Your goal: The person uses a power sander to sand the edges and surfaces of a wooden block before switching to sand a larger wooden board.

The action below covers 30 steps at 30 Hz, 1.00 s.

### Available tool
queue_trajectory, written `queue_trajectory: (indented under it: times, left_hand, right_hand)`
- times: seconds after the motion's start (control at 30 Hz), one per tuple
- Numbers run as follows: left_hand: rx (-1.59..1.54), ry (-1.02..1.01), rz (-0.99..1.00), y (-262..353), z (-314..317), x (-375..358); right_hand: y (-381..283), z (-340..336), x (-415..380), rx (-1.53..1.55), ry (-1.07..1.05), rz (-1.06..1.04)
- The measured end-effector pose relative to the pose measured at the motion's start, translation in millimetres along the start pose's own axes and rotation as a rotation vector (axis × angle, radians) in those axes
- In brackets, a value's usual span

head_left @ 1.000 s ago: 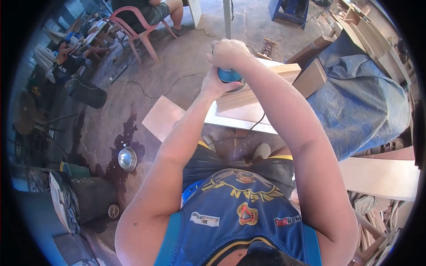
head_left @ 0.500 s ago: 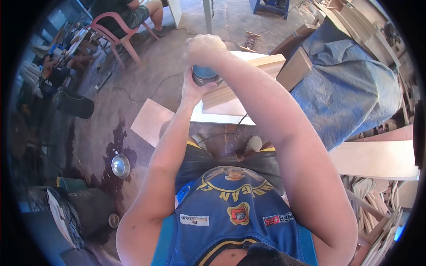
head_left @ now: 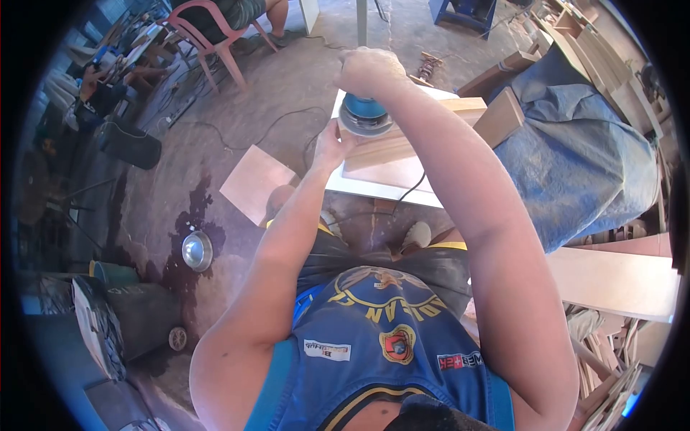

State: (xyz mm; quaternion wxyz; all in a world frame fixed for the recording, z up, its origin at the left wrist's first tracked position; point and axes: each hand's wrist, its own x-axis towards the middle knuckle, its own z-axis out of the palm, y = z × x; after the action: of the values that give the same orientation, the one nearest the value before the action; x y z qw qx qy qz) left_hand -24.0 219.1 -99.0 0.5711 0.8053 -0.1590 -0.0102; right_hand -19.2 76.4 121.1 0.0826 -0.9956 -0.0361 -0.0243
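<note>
My right hand (head_left: 374, 70) is closed over the top of a blue orbital sander (head_left: 364, 108). The sander's round grey pad sits over the left end of a stack of wooden boards (head_left: 384, 151). At that same end my left hand (head_left: 330, 149) grips the boards, its thumb on the near side and its other fingers partly hidden. Beneath the stack lies a white board (head_left: 345, 184), with a pinkish panel between them.
A square plywood piece (head_left: 257, 183) leans left of the work. A metal bowl (head_left: 197, 251) rests on the wet floor. Blue tarp (head_left: 575, 158) covers a pile at right. A black cord (head_left: 411, 191) hangs near my feet. A person sits on a pink chair (head_left: 215, 39).
My left hand has moved from beside the sander's base down to the boards' end. The sander's pad now shows more fully. The view has shifted, so everything sits slightly further right.
</note>
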Motion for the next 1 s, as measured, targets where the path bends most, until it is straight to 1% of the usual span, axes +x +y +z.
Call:
queue_trajectory:
  times: [0.03, 0.1, 0.23, 0.3, 0.33, 0.4, 0.53, 0.63, 0.7, 0.73, 0.8, 0.83, 0.9, 0.93, 1.0]
  left_hand:
    - [0.0, 0.0, -0.001, -2, -1, 2]
    - [0.168, -0.054, -0.032, -7, -5, 6]
    - [0.195, -0.073, -0.034, -18, -4, 12]
    - [0.13, -0.027, 0.028, -21, -2, 12]
    - [0.132, -0.029, 0.03, -20, -3, 11]
    - [-0.02, -0.041, 0.061, -17, -2, 9]
    - [0.064, -0.077, 0.007, -18, -5, 13]
    - [0.004, -0.113, 0.017, -14, -3, 16]
    - [-0.28, -0.141, -0.015, -7, -8, 16]
    - [-0.276, -0.147, -0.015, 5, -11, 15]
    - [0.213, -0.029, 0.218, 32, -15, 12]
    - [0.21, -0.028, 0.218, 43, -16, 9]
    - [0.504, -0.067, 0.377, 62, -15, 7]
    - [0.506, -0.073, 0.378, 69, -13, 6]
    - [0.925, -0.236, 0.317, 82, -4, 5]
  right_hand:
    - [1, 0, -1, 0.0, 0.0, 0.0]
    - [5, -2, -3, -0.004, -0.006, 0.008]
    - [17, 1, 1, -0.001, 0.043, -0.001]
    - [21, 0, 0, -0.017, -0.01, 0.039]
    - [22, -1, -1, -0.015, -0.009, 0.041]
    - [26, -4, -4, -0.001, -0.015, 0.063]
    - [35, -4, -7, -0.007, 0.038, 0.067]
    - [46, -8, -11, -0.023, 0.047, 0.094]
    - [54, -4, -9, -0.067, 0.057, 0.08]
    - [54, -7, -11, -0.062, 0.058, 0.085]
    - [55, -12, -16, -0.063, 0.023, 0.124]
    - [58, -11, -14, -0.065, 0.023, 0.124]
    - [64, -9, -13, -0.041, 0.066, 0.148]
    - [65, -10, -14, -0.037, 0.066, 0.153]
    - [68, -14, -18, -0.064, 0.041, 0.14]
